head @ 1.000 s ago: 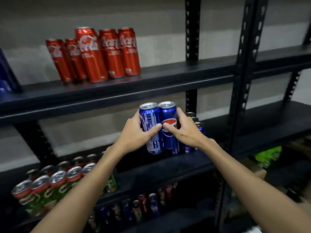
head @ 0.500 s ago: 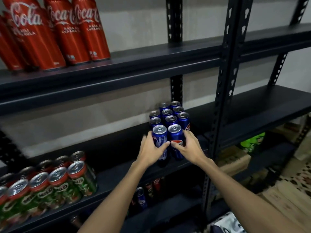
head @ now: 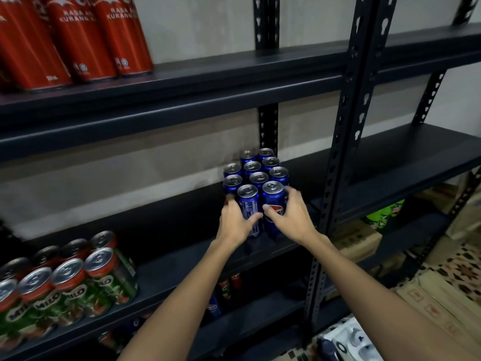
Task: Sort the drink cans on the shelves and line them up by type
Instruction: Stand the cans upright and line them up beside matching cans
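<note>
Two blue Pepsi cans stand side by side at the front of a block of several blue cans (head: 256,168) on the middle shelf (head: 182,259). My left hand (head: 235,221) grips the left front can (head: 250,204), thumb across its face. My right hand (head: 292,216) grips the right front can (head: 273,199) the same way. Both cans rest upright on the shelf, touching the row behind. Red Coca-Cola cans (head: 78,40) stand on the upper shelf at the left. Green Milo cans (head: 65,285) fill the middle shelf's left end.
A black slotted upright (head: 346,131) rises just right of my right hand. Beyond it the right bay's shelf (head: 406,162) shows bare board. The bottom shelf holds mixed cans (head: 226,287). Cardboard boxes (head: 356,241) and a patterned mat lie on the floor at the right.
Both hands lowered the two blue cans from mid-air onto the middle shelf and pushed them back against the blue block. The camera moved closer and tilted down.
</note>
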